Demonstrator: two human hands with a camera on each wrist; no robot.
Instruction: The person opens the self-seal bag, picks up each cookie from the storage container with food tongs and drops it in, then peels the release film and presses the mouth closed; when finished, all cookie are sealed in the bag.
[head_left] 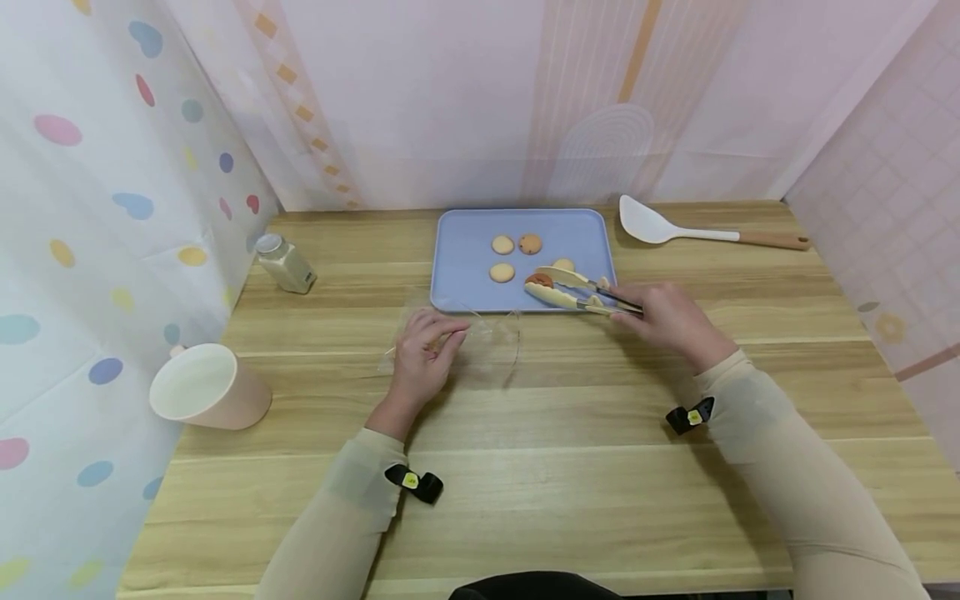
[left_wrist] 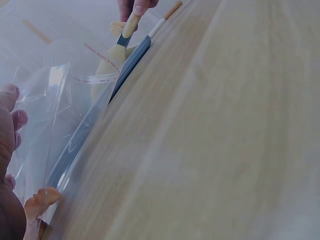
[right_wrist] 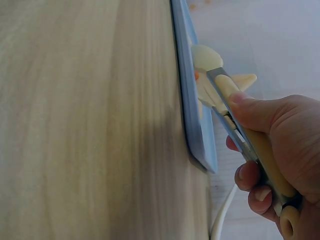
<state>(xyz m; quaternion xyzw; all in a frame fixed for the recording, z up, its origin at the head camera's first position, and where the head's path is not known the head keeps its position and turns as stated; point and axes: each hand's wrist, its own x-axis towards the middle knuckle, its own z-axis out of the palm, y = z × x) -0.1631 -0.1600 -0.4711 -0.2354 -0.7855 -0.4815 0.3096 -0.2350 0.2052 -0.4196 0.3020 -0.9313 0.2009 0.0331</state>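
Note:
A clear plastic bag (head_left: 491,354) is pinched by my left hand (head_left: 422,358) in front of the tray; its open mouth faces right. Low in the bag, an orange-brown piece (left_wrist: 42,199) shows in the left wrist view, its kind unclear. My right hand (head_left: 671,321) grips tongs (right_wrist: 260,150) with cream-coloured tips and handles. The tong tips lie over the blue tray (head_left: 465,225), on either side of a reddish-brown cookie (head_left: 538,280); whether they squeeze it I cannot tell. Several other round cookies (head_left: 502,244) lie on the tray, one (head_left: 563,265) partly behind the tongs.
A white spatula (head_left: 648,223) with a wooden handle lies right of the tray. On the left stand a pale pink mug (head_left: 247,396) and, farther back, a tilted glass jar (head_left: 287,265). Patterned curtains (head_left: 450,100) border the wooden table (head_left: 570,500) at the back and sides.

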